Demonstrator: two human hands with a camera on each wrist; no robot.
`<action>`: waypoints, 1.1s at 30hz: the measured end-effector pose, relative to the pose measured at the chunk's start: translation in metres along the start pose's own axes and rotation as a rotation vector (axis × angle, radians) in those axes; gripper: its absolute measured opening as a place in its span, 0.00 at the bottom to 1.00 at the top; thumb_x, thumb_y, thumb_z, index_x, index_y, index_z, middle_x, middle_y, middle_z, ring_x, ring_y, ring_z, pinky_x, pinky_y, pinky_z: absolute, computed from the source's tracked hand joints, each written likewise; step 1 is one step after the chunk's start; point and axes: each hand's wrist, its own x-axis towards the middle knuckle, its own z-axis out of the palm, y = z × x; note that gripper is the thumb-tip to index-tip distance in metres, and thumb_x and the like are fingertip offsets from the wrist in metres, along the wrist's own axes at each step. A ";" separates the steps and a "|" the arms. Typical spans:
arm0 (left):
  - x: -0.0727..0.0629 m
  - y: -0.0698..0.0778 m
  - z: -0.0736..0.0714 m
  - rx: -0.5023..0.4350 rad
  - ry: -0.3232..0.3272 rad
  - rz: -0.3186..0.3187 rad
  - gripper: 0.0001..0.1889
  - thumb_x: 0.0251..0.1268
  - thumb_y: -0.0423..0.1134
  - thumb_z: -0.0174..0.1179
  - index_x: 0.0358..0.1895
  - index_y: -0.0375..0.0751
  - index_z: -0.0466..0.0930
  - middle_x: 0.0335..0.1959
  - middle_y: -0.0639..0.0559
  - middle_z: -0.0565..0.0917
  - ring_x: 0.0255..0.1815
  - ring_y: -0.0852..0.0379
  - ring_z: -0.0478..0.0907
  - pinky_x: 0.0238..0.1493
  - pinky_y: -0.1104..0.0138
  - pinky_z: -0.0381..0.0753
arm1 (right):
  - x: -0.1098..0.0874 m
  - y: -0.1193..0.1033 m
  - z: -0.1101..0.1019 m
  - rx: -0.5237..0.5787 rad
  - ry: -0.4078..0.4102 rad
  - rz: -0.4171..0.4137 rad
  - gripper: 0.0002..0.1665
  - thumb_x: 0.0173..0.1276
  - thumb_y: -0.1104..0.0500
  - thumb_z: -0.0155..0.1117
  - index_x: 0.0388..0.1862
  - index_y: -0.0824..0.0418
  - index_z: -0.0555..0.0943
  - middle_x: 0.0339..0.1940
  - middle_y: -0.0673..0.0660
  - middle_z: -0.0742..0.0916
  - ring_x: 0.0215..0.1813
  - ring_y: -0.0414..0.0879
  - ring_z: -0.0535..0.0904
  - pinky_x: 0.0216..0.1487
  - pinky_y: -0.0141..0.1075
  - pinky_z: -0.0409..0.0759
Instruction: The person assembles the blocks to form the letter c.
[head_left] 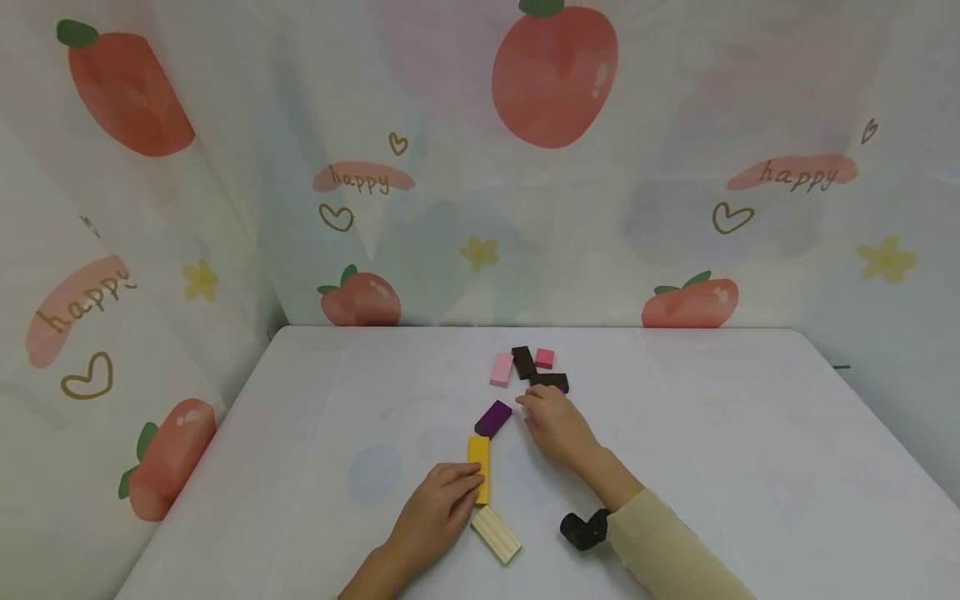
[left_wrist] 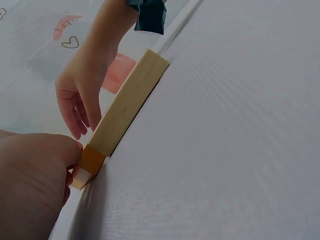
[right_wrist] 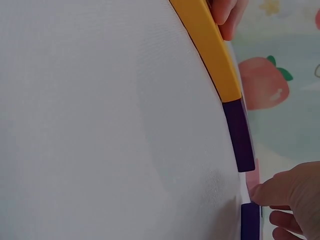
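On the counter (head_left: 712, 433), the left hand (head_left: 438, 508) rested loosely against the yellow block (head_left: 479, 450); the right hand (head_left: 558, 427) touched the farther purple block (right_wrist: 250, 222), its grip impossible to tell. Both looked light, stiff, best pinched across their long sides.

Yellow block (head_left: 480, 451), purple block (head_left: 493, 418), cream striped block (head_left: 497, 536); white backdrop (head_left: 570, 217), red fruit print (head_left: 555, 79)
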 end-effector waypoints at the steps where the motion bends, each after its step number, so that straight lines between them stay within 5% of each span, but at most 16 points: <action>1: 0.000 0.000 0.000 0.001 0.003 0.004 0.11 0.58 0.32 0.62 0.44 0.38 0.83 0.49 0.52 0.79 0.51 0.57 0.73 0.52 0.67 0.74 | 0.000 0.001 0.000 0.002 -0.003 0.006 0.15 0.54 0.68 0.68 0.43 0.65 0.82 0.41 0.58 0.81 0.45 0.51 0.75 0.51 0.41 0.76; 22: -0.001 0.000 0.000 -0.002 0.016 0.010 0.11 0.57 0.31 0.62 0.44 0.37 0.83 0.49 0.51 0.79 0.50 0.57 0.73 0.52 0.67 0.74 | -0.002 0.020 -0.004 0.014 0.061 0.018 0.15 0.50 0.73 0.67 0.40 0.69 0.82 0.38 0.61 0.81 0.44 0.55 0.75 0.50 0.45 0.76; 33: 0.001 0.002 -0.002 -0.002 -0.001 -0.005 0.11 0.58 0.32 0.62 0.44 0.38 0.83 0.48 0.51 0.79 0.50 0.57 0.73 0.51 0.67 0.74 | 0.005 0.020 -0.007 0.004 -0.004 0.056 0.14 0.52 0.72 0.66 0.40 0.71 0.82 0.38 0.61 0.81 0.44 0.55 0.75 0.49 0.45 0.76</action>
